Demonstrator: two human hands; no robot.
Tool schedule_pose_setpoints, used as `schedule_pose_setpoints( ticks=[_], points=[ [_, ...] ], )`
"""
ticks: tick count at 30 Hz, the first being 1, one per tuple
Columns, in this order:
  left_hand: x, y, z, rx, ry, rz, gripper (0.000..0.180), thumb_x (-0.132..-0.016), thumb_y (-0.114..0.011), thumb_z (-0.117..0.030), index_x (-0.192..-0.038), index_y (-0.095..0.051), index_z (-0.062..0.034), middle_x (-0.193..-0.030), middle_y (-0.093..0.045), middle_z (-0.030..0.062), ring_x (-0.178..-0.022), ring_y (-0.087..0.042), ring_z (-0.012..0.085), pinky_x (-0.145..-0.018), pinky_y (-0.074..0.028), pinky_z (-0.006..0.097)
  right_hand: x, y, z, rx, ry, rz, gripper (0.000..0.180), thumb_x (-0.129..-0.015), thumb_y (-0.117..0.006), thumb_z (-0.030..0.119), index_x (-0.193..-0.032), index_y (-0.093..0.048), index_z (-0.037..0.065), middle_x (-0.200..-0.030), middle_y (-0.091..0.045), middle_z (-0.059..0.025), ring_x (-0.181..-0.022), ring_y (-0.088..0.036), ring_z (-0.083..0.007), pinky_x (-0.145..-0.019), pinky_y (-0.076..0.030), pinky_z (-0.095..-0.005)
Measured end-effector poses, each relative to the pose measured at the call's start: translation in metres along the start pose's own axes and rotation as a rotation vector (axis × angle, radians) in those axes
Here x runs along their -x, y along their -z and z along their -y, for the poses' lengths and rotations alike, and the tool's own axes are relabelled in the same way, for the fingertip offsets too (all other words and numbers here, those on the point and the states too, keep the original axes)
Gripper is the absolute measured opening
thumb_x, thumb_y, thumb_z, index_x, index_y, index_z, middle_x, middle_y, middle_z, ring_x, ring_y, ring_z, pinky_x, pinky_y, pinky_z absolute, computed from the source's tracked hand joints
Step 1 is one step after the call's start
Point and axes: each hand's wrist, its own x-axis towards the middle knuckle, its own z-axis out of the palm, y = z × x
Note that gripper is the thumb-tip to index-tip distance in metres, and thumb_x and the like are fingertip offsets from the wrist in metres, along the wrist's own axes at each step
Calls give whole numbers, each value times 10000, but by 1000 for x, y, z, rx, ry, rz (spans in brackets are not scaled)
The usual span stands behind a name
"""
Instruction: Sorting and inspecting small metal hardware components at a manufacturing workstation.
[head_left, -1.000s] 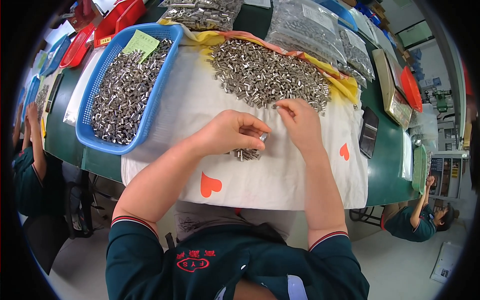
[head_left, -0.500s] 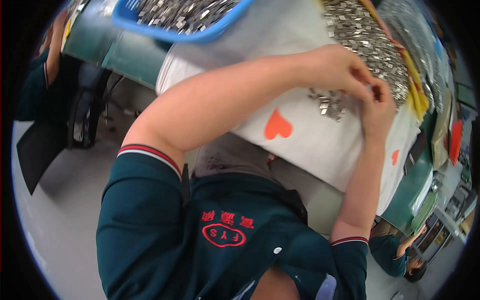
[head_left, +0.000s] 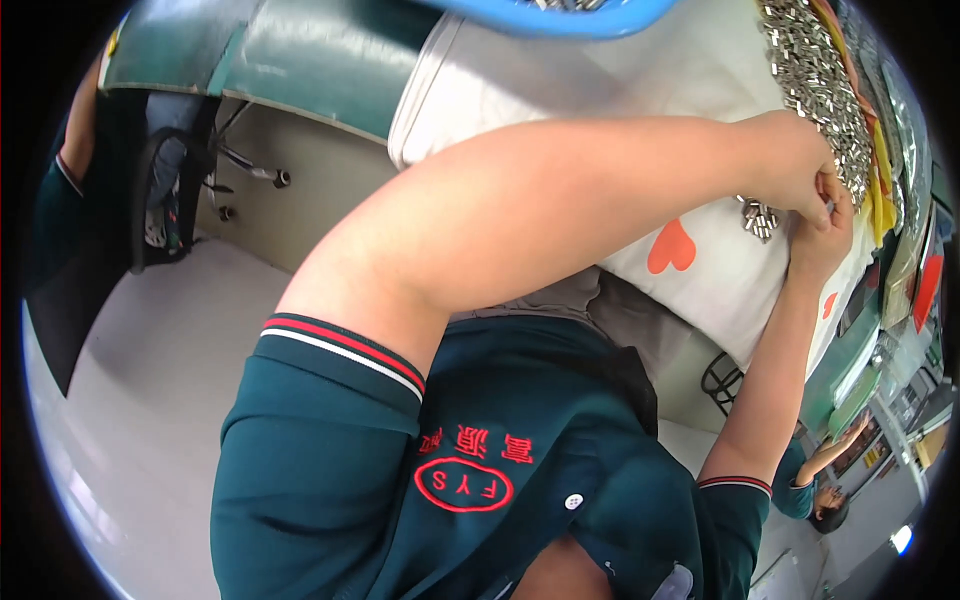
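My left hand [head_left: 788, 162] reaches across to the right, its fingers curled inward and pinched close to my other hand. Just below it my right hand [head_left: 824, 240] is closed too, fingertips meeting those of the left. Whatever lies between the fingertips is too small or hidden to make out. Both hands are over a white cloth [head_left: 560, 85] with orange-red hearts. Past my knuckles spreads a large heap of small shiny metal pieces [head_left: 822, 75]. A smaller cluster of such metal pieces [head_left: 760, 219] lies on the cloth beside my left wrist.
A blue plastic basin [head_left: 590, 22] with metal pieces stands at the top edge. Yellow cloth [head_left: 880, 195] borders the heap on the right. A green table [head_left: 320, 65] extends to the left, near a black chair [head_left: 165, 190]. Co-workers appear at far left and lower right.
The view has shifted, so hands, cloth and heap appear farther right and the basin higher. My hands stay together, with fingertips still meeting.
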Motion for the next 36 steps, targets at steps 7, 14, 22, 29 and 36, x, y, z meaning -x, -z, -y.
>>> schedule_pose_setpoints(
  ticks=[7,14,22,29,36],
  points=[
    [8,3,-10,77,8,0,324,-637,-720,-230,-930,-654,-109,-712,-598,36,-645,-562,144,-616,-447,254,3,0,9,-77,-91,-42,205,-707,-497,-50,-875,-579,33,-808,-581,-31,-701,-551,-108,-670,-450,-221],
    [18,1,-15,228,175,18,303,-657,-693,-106,-955,-641,-96,-651,-571,41,-580,-520,113,-570,-435,236,4,-8,28,-94,-84,-137,95,-717,-611,45,-809,-587,43,-717,-575,-34,-609,-537,-113,-577,-445,-232],
    [20,6,-20,-59,26,189,329,-661,-726,-142,-967,-627,-75,-753,-617,71,-644,-575,159,-634,-469,273,-13,6,22,-685,-373,10,52,-807,-566,41,-851,-553,19,-733,-541,34,-625,-464,-17,-554,-387,-167],
    [10,20,-29,323,409,360,300,-690,-707,-5,-972,-605,11,-888,-615,32,-762,-559,78,-679,-478,218,1,14,32,-935,-324,40,93,-815,-549,0,-907,-543,4,-816,-536,3,-718,-474,-49,-647,-393,-180],
    [11,28,-19,554,479,301,330,-731,-664,6,-1049,-575,-1,-843,-601,12,-764,-557,55,-688,-468,196,0,14,29,-1016,-347,110,91,-809,-551,-2,-899,-546,9,-808,-537,7,-715,-476,-44,-641,-392,-177]
  ],
)
